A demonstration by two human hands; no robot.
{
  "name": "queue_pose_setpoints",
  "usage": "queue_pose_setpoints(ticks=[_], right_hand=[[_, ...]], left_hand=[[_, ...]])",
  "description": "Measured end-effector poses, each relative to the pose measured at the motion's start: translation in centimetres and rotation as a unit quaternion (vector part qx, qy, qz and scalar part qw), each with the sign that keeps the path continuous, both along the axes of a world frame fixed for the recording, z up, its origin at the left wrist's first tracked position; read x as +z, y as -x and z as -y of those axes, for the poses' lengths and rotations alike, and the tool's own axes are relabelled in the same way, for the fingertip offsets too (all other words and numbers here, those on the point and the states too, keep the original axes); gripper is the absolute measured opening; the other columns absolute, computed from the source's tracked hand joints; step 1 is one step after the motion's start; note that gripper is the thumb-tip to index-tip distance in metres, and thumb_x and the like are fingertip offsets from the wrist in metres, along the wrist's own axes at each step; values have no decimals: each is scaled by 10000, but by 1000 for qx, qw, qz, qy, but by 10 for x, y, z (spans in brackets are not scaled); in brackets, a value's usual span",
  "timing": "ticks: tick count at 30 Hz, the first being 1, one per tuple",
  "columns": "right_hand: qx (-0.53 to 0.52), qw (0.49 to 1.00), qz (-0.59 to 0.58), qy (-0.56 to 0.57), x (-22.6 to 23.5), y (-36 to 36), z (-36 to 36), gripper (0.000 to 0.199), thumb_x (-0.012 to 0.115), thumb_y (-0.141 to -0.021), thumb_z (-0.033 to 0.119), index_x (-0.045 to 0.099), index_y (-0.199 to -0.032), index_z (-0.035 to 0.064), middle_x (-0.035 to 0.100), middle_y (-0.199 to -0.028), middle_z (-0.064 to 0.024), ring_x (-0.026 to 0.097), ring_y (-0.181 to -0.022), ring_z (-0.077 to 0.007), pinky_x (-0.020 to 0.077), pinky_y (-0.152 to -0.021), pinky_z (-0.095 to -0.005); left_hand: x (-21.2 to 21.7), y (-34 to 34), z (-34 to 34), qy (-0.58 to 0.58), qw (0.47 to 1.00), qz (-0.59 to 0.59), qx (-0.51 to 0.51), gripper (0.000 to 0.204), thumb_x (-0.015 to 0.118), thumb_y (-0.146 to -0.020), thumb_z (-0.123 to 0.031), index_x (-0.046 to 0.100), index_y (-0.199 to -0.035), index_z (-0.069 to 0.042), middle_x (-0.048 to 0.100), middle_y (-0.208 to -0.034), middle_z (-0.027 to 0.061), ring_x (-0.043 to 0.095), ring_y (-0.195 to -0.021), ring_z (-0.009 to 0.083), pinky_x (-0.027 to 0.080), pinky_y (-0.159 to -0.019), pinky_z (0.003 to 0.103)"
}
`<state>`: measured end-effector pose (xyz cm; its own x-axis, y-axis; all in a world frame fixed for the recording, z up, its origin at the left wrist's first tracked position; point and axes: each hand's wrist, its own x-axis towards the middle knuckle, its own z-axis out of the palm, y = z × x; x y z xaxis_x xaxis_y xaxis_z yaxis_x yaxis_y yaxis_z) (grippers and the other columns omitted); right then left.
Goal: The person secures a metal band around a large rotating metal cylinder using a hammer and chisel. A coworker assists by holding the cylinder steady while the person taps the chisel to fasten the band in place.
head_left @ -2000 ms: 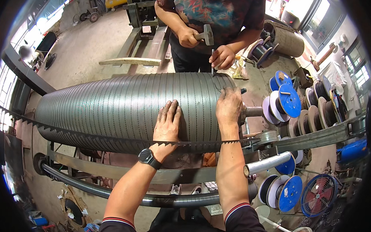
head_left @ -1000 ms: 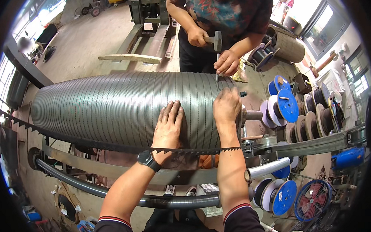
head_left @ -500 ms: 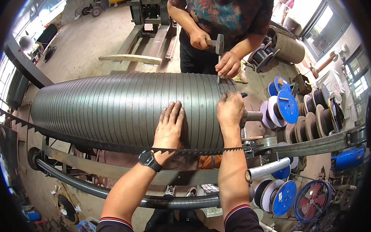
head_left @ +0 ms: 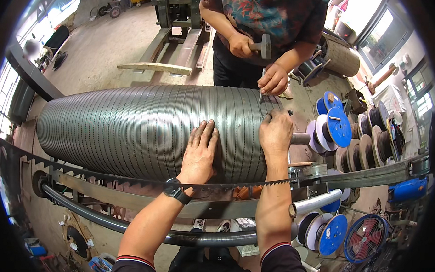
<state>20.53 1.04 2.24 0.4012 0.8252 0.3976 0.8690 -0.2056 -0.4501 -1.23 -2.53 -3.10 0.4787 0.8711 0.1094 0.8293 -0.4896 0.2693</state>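
A large grey metal roller (head_left: 146, 128), closely ribbed around its body, lies crosswise in front of me. My left hand (head_left: 200, 150) rests on its near side with the fingers stretched out. At the roller's right end my right hand (head_left: 276, 131) is closed, and a small dark tip (head_left: 290, 112) shows beyond its knuckles; what it grips is mostly hidden. Opposite me, a co-worker's one hand (head_left: 241, 44) holds a hammer (head_left: 265, 46). Their other hand (head_left: 274, 79) holds a thin metal rod (head_left: 261, 94) against the roller's right end, close to my right hand.
A dark toothed strip (head_left: 106, 179) crosses between me and the roller, over my forearms. Below it runs a dark curved pipe (head_left: 195, 238). Blue and white spools (head_left: 338, 126) and a red-bladed fan (head_left: 366, 238) stand at right. Forklift tines (head_left: 158, 51) lie behind the roller.
The co-worker's hammer has shifted right and slightly up, off the rod's top. The rod and the hand on it have moved a little right. Both my hands keep their places on the roller.
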Motion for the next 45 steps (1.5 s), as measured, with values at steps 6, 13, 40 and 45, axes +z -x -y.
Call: queue_pose_setpoints(ticks=[6, 13, 40, 45], right_hand=[[-2, 1000, -3, -11, 1, 4, 4, 138, 650, -914, 47, 747, -929, -51, 674, -990, -254, 699, -901, -465, 564, -846, -508], [-2, 1000, 10, 0, 1, 2, 12, 135, 653, -910, 49, 749, -929, -43, 678, -988, -245, 703, -894, -455, 564, -839, -513], [13, 999, 45, -9, -7, 3, 17, 80, 657, -857, -9, 720, -855, -59, 651, -914, -254, 705, -821, -461, 581, -778, -516], [17, 998, 55, -32, -10, 4, 18, 68, 656, -847, -12, 706, -832, -55, 641, -888, -250, 702, -810, -460, 578, -757, -520]], left_hand=[[2, 0, 1, 2, 1000, 19, -4, 1214, 979, -564, -179, 351, -1584, 16, 249, -1711, 183, 219, -1596, 368, 209, -1325, 500], [3, 2, 1, -7, 999, 31, -6, 1185, 973, -558, -167, 377, -1564, 27, 272, -1696, 194, 230, -1590, 380, 227, -1313, 513], [3, 0, 2, -5, 1000, 9, -5, 1205, 981, -570, -168, 353, -1580, 30, 251, -1701, 195, 218, -1592, 380, 200, -1326, 507], [2, 1, 1, -8, 1000, 20, -5, 1216, 971, -554, -147, 350, -1586, 14, 263, -1695, 185, 224, -1588, 370, 211, -1324, 508]])
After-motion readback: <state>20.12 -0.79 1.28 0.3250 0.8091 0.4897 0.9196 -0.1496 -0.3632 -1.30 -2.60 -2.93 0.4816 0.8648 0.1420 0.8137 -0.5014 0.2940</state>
